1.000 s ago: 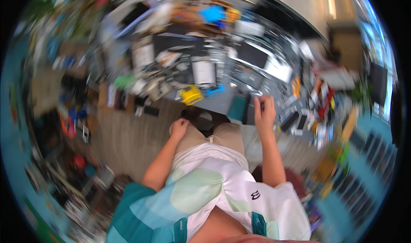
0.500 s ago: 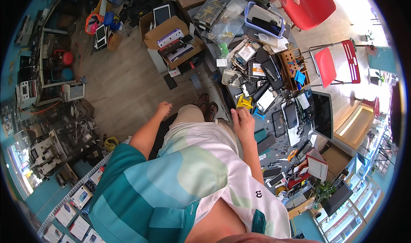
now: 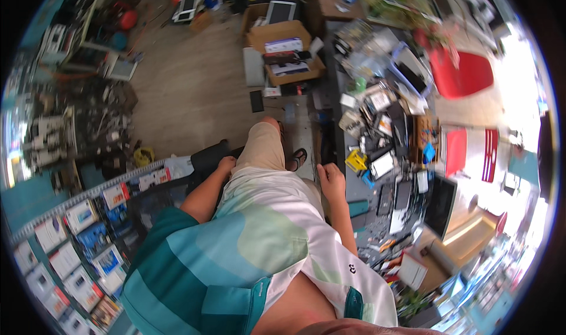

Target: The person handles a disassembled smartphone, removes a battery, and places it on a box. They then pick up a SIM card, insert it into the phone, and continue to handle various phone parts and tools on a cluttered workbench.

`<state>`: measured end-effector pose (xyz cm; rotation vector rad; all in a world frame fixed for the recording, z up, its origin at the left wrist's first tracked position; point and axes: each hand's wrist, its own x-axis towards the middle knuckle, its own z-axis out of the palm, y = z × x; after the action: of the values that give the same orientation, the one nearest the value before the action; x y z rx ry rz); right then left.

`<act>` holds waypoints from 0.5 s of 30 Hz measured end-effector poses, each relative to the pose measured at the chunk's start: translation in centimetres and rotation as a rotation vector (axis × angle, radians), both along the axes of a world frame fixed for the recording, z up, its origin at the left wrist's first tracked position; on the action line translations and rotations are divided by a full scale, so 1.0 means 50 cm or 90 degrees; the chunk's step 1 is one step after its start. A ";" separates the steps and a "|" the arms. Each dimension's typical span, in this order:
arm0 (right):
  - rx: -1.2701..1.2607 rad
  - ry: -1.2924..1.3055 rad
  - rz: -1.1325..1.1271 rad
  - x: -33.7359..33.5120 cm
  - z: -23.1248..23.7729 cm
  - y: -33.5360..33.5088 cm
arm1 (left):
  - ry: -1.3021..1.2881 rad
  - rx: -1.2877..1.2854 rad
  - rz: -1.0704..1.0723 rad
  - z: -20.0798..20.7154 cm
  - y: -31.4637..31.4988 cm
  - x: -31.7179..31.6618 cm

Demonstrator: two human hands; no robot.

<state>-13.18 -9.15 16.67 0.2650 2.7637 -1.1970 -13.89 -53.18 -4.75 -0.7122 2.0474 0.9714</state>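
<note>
A cluttered workbench point(image 3: 354, 193) is running down the person's right side, strewn with phones, parts and a yellow tool point(image 3: 356, 160), so everything is lying within arm's reach. On the floor ahead, an open cardboard box point(image 3: 287, 46) is holding devices. The right hand point(image 3: 332, 179) is resting curled on the bench's near edge, seemingly steadying the body; it is gripping nothing visible. The left hand point(image 3: 226, 165) is pressing on the black seat point(image 3: 206, 158), its fingers' spread too blurred to tell.
</note>
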 end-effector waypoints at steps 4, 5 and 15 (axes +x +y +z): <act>0.002 -0.077 0.080 -0.026 -0.049 -0.050 | 0.029 -0.052 0.089 -0.009 -0.062 0.013; 0.002 -0.104 0.098 -0.045 -0.051 -0.065 | 0.023 -0.046 0.127 -0.010 -0.075 0.016; -0.236 -0.523 -0.210 -0.334 -0.238 -0.160 | 0.021 0.090 0.431 0.062 -0.270 -0.187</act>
<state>-29.88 -17.14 4.75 0.9459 1.8038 -1.2551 -23.26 -66.67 -1.67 -1.3594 1.7570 1.4860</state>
